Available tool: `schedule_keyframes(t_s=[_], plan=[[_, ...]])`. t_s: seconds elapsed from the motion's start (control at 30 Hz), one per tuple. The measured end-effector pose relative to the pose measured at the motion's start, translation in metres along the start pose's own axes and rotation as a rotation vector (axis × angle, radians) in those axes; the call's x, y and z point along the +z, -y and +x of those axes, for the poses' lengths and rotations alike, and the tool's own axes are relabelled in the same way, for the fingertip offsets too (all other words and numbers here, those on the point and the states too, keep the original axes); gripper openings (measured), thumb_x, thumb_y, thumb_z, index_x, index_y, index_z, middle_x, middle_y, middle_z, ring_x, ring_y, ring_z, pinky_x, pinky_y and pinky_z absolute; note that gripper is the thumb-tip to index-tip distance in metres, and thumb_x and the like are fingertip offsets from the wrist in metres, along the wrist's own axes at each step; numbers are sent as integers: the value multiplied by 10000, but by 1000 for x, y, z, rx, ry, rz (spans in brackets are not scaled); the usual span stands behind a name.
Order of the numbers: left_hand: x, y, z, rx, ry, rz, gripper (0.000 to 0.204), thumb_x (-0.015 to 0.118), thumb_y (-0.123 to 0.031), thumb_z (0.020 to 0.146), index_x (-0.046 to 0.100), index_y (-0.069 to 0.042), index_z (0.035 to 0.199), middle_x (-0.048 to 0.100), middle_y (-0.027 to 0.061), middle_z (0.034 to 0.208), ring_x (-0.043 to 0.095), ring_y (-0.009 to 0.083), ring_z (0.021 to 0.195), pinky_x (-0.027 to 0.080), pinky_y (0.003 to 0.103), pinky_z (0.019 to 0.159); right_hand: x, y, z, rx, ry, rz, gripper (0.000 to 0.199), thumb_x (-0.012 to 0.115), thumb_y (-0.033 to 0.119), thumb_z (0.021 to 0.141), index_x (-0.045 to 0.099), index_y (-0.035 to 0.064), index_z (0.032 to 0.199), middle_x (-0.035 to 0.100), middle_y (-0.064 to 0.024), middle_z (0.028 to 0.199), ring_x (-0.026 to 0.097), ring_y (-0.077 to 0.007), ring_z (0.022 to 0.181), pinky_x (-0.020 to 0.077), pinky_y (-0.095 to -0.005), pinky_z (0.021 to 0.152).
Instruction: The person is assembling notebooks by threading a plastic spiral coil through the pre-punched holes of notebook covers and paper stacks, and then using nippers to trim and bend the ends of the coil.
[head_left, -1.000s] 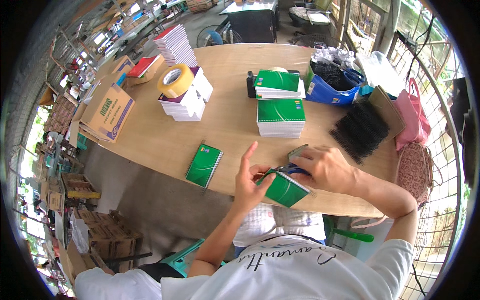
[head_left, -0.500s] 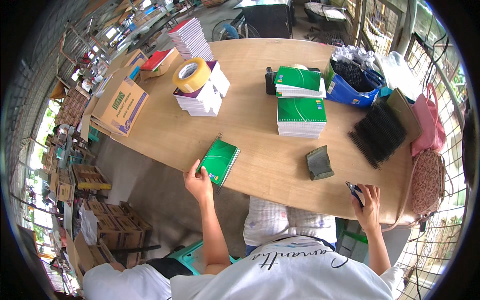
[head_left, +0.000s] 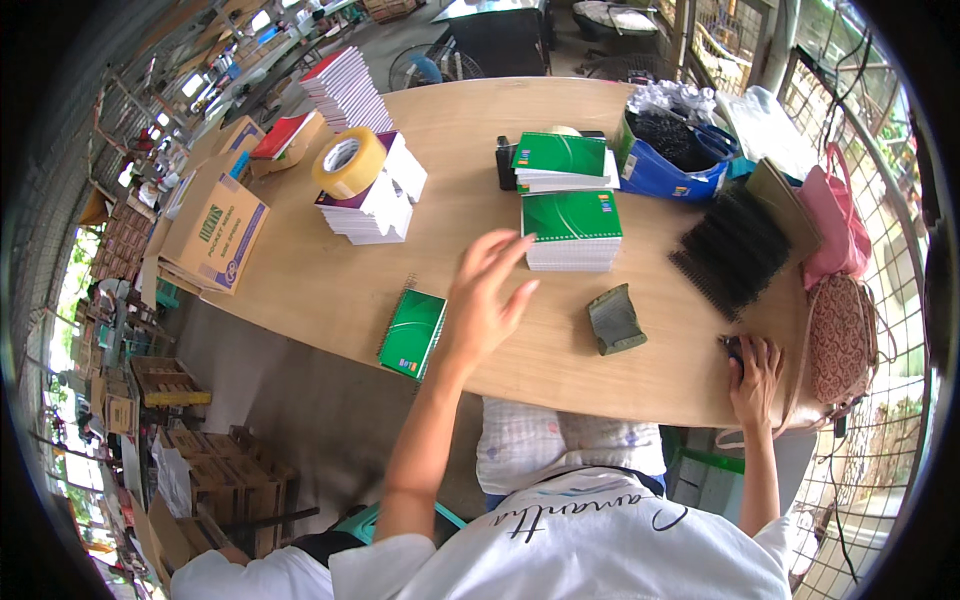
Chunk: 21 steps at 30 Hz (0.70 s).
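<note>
My left hand (head_left: 482, 308) is over the table, fingers apart and holding nothing, its fingertips close to the near left corner of a stack of green-covered notepads (head_left: 572, 245). More green pads (head_left: 560, 157) with white pages lie just behind that stack. A green spiral notebook (head_left: 412, 333) rests by the table's front edge, left of my left wrist. Low over the table at the right, my right hand (head_left: 758, 378) is closed around dark-handled pliers (head_left: 733, 347), mostly hidden under the fingers. Between my hands stands a grey-green curved block (head_left: 617, 320); black spiral wire coils (head_left: 735, 250) lie beyond my right hand.
At the left are a cardboard box (head_left: 217, 232), a tape roll (head_left: 349, 165) on cut white pads (head_left: 372, 218), and a tall notebook stack (head_left: 347, 92). A blue container (head_left: 672, 172), pink bag (head_left: 836, 225) and patterned pouch (head_left: 842, 340) line the right side. Another person's white sleeve (head_left: 250, 577) shows lower left.
My left hand has let go of the green spiral notebook and moved right toward the green stack. My right hand has lowered with the pliers. The whole view has shifted slightly.
</note>
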<state>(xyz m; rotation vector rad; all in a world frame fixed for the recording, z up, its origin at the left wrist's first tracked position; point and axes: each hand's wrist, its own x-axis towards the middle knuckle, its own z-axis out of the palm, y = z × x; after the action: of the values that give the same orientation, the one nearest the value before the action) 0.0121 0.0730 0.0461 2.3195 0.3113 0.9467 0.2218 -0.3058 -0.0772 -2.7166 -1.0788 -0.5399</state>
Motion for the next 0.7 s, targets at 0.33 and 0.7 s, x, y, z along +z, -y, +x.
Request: schedule_keyframes(t_s=[0.33, 0.7], plan=[[62, 28, 105, 295, 545, 318, 437, 810, -2, 645, 706, 6, 1069, 680, 171, 1002, 680, 302, 925, 569, 377, 825, -41, 38, -2, 88, 52, 587, 632, 800, 97, 673, 614, 145, 1274, 449, -177, 1383, 414, -428, 1253, 393, -533, 1024], [57, 40, 115, 239, 687, 261, 455, 778, 30, 679, 692, -19, 1123, 672, 148, 1031, 656, 300, 935, 538, 383, 836, 23, 148, 55, -165, 33, 606, 426, 779, 175, 714, 727, 197, 1136, 450, -251, 1371, 467, -440, 1115, 446, -500, 984]])
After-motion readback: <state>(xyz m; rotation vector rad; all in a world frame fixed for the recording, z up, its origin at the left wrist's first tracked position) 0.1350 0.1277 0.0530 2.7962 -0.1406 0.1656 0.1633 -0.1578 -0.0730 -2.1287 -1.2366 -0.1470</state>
